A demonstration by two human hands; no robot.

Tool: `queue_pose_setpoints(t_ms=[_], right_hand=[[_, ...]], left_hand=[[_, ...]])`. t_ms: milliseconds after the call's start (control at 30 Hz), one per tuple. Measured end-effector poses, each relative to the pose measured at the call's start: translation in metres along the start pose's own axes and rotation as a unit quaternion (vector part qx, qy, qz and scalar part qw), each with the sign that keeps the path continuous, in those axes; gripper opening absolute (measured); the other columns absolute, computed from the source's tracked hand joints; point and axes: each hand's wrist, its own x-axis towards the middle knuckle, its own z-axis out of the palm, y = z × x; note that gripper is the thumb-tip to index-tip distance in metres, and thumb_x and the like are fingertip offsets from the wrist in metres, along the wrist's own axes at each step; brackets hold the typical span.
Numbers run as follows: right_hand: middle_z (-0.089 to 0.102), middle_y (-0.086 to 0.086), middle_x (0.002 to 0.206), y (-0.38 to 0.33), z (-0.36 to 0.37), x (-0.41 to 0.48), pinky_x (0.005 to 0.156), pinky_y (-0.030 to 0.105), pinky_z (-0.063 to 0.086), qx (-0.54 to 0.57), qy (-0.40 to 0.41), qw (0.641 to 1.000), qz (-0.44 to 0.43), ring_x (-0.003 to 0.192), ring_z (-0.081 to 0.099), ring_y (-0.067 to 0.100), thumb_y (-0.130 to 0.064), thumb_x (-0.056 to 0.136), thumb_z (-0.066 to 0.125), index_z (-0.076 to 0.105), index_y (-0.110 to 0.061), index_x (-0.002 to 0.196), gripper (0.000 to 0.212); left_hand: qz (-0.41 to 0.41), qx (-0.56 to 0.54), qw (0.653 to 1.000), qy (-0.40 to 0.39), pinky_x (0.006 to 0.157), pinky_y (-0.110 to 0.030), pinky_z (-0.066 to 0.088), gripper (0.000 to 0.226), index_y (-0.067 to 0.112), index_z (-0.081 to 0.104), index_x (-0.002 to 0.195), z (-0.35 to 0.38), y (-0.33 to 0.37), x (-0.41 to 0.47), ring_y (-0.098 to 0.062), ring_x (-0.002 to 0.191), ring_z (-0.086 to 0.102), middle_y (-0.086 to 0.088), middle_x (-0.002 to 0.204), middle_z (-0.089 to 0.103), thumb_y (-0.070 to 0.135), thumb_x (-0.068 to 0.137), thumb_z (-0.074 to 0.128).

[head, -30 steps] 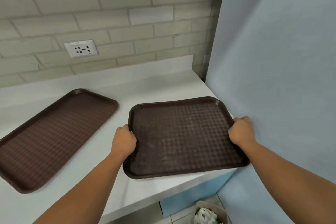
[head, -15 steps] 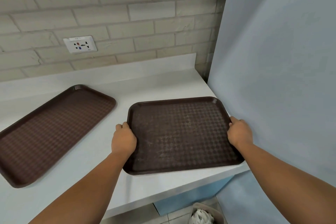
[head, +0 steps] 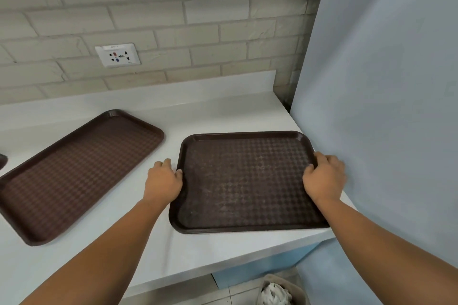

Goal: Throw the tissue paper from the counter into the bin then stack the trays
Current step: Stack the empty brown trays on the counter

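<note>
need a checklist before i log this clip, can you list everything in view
right tray: 1, dark brown, on the counter beside the blue panel
left tray: 1, dark brown, on the counter at left, apart from the right tray
dark object: 1, on the counter, cut off at the left edge, cannot tell what
counter: 1, white, under the trays
socket: 1, white, on the brick wall
brick wall: 1, beige, behind the counter
blue panel: 1, pale blue, right side
bin: 1, greyish, on the floor below the counter
tissue paper: white, crumpled inside the bin
left hand: 1, grips the right tray's left rim
right hand: 1, grips its right rim
</note>
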Motion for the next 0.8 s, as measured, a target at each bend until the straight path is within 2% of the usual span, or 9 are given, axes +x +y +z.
queue_pose_setpoints(t_ms=[133,367,467,567,733,800], right_hand=[[0.059,0.008,0.121,-0.053,0.009,-0.013,0.093,0.043,0.044,0.071,0.005,0.992,-0.103,0.111,0.05,0.026,-0.023,0.091,0.054,0.06,-0.017,0.125,0.036],[0.061,-0.002,0.119,-0.173,0.04,-0.048,0.098,0.038,0.046,0.156,-0.101,0.95,-0.251,0.113,0.051,0.017,-0.024,0.092,0.053,0.064,-0.018,0.12,0.03],[0.064,-0.004,0.11,-0.224,0.055,-0.062,0.092,0.03,0.046,0.168,-0.14,0.932,-0.29,0.106,0.054,0.014,-0.022,0.093,0.053,0.067,-0.018,0.112,0.024],[0.067,-0.002,0.097,-0.272,0.073,-0.073,0.081,0.031,0.049,0.192,-0.141,0.919,-0.313,0.093,0.058,0.016,-0.018,0.091,0.056,0.069,-0.015,0.102,0.017],[0.068,0.001,0.111,-0.344,0.107,-0.085,0.088,0.023,0.043,0.195,-0.168,0.908,-0.33,0.105,0.059,0.017,-0.019,0.092,0.058,0.068,-0.013,0.112,0.023],[0.066,0.002,0.117,-0.368,0.122,-0.086,0.092,0.027,0.046,0.172,-0.184,0.911,-0.325,0.109,0.058,0.018,-0.022,0.093,0.057,0.066,-0.014,0.118,0.028]], left_hand=[[0.002,-0.033,0.998,0.052,0.099,-0.045,0.046,0.045,0.011,0.054,0.135,-0.025,-0.024,-0.001,-0.033,0.122,0.049,-0.014,0.134,0.054,0.035,0.097,0.053],[-0.017,-0.034,0.992,0.116,0.093,-0.044,0.05,0.034,0.015,0.064,0.123,-0.066,-0.09,-0.001,-0.028,0.11,0.053,-0.01,0.122,0.059,0.032,0.095,0.057],[-0.06,0.023,0.988,0.144,0.091,-0.046,0.047,0.031,0.018,0.066,0.12,-0.081,-0.129,-0.002,-0.029,0.106,0.055,-0.008,0.12,0.061,0.032,0.094,0.056],[-0.119,0.081,0.977,0.155,0.093,-0.048,0.042,0.03,0.021,0.064,0.119,-0.094,-0.172,-0.002,-0.032,0.109,0.05,-0.009,0.122,0.058,0.032,0.094,0.054],[-0.225,0.124,0.955,0.145,0.105,-0.054,0.036,0.039,0.015,0.053,0.127,-0.114,-0.251,0.005,-0.039,0.124,0.043,-0.016,0.139,0.047,0.033,0.093,0.053],[-0.266,0.124,0.946,0.138,0.105,-0.054,0.036,0.047,0.011,0.047,0.132,-0.121,-0.278,0.011,-0.04,0.126,0.042,-0.017,0.144,0.043,0.033,0.092,0.055]])
